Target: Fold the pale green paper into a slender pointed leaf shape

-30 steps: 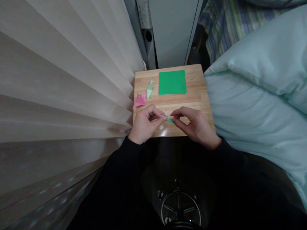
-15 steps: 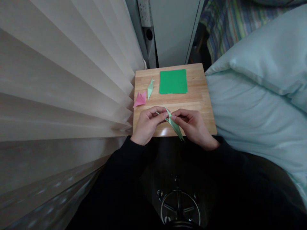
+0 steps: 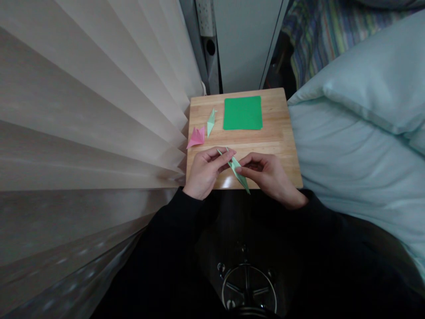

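A light green folded origami paper point(image 3: 239, 176), long and narrow with pointed ends, slants between my hands above the front edge of the small wooden table point(image 3: 275, 137). My left hand point(image 3: 208, 170) pinches its upper part between thumb and fingers. Lower down, my right hand point(image 3: 267, 175) grips its right side with thumb and forefinger. Past my left hand lie a pink folded paper piece point(image 3: 196, 137) and a pale green origami piece point(image 3: 210, 123). Part of the held paper is hidden behind my fingers.
A stack of green paper squares point(image 3: 243, 113) lies at the table's back. A pleated curtain point(image 3: 126, 110) borders the table on the left, and pale bedding point(image 3: 352, 141) is on the right. Behind stands a grey cabinet point(image 3: 247, 44). Below is a wheeled chair base point(image 3: 248, 288).
The green paper, mostly hidden between my fingertips at first, has turned so its length points down and right. My right hand's grip has shifted slightly lower along it.
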A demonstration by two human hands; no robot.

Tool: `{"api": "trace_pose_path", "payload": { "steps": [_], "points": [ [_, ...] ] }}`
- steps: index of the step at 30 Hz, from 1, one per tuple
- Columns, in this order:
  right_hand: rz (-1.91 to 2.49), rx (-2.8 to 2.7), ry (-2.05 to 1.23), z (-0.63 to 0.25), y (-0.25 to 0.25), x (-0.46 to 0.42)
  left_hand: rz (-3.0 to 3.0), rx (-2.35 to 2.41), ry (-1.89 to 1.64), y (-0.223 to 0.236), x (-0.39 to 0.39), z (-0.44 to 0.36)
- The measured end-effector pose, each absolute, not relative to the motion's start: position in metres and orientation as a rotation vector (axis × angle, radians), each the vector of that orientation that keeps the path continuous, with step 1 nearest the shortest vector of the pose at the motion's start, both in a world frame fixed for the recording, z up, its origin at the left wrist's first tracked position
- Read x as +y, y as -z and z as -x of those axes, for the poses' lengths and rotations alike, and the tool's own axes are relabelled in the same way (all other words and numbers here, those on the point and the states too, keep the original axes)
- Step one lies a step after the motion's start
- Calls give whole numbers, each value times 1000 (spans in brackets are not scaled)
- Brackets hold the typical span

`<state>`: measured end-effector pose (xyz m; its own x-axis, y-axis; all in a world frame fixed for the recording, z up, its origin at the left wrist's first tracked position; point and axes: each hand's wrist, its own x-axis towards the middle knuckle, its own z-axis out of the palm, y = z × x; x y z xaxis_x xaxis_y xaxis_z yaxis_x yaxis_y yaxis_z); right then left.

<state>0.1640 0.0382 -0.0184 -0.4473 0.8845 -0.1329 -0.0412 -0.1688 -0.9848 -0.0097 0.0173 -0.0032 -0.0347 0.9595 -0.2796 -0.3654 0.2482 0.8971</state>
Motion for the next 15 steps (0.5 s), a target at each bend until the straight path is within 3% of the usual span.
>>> {"api": "trace_pose_path", "payload": {
  "steps": [7, 15],
  "points": [
    [1059, -1378, -1659, -163, 22, 37, -724, 1145, -1241, 2, 16, 3],
    [1015, -1364, -1832, -165, 24, 41, -683, 1200, -1297, 6, 18, 6]
  ]
}}
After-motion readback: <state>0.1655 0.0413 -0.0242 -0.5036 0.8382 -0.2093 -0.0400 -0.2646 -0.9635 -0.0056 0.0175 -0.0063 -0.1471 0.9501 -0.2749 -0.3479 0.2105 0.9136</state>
